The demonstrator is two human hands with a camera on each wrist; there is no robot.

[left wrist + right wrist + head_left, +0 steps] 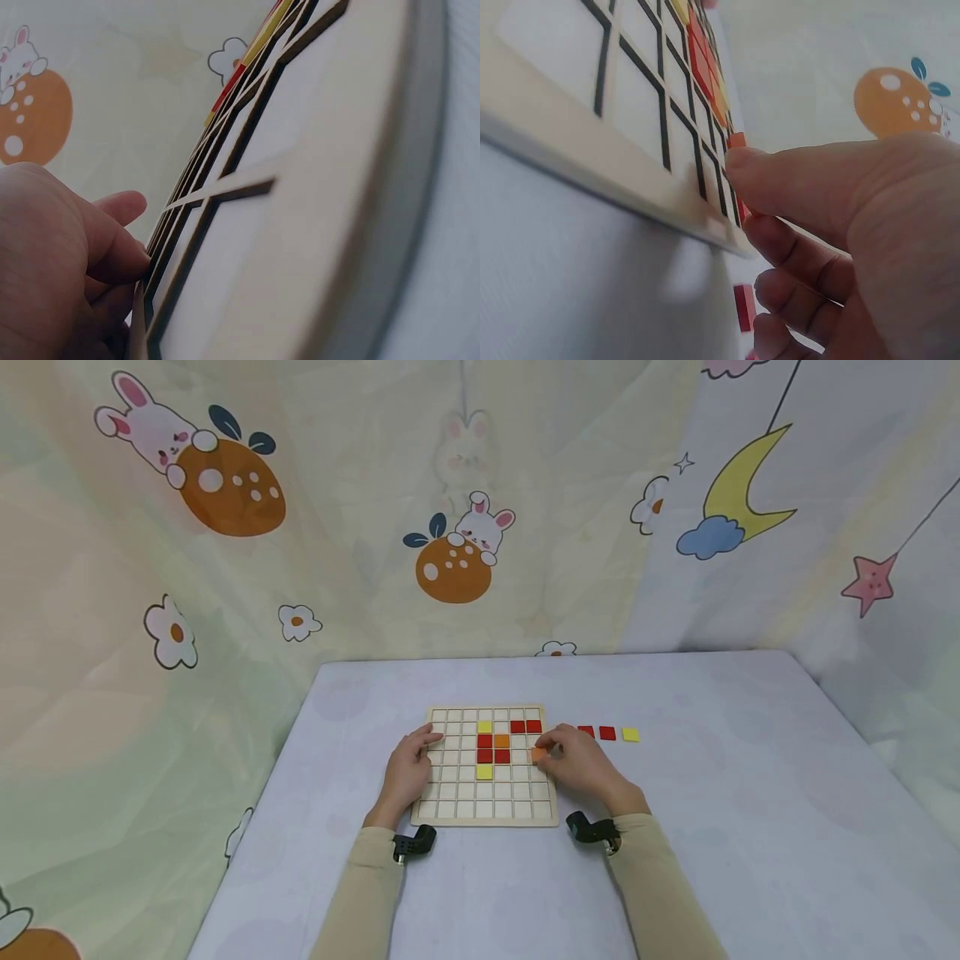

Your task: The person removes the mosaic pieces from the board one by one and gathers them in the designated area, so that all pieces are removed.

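A square wooden grid board (484,822) lies on the table, with red, yellow and orange square tiles in some of its cells. My right hand (585,767) pinches an orange tile (537,755) between thumb and fingers over the board's right-hand columns. In the right wrist view, that orange tile (737,140) shows just past the thumb tip. My left hand (407,770) rests at the board's left edge, its fingertips touching the rim. The left wrist view has the left fingers (120,247) beside the grid, partly hidden behind the hand.
To the right of the board, red tiles (607,733) and a yellow tile (631,735) lie in a row on the white-covered table (750,827). One red tile is partly hidden by the right hand. A patterned cloth (360,527) hangs behind the table.
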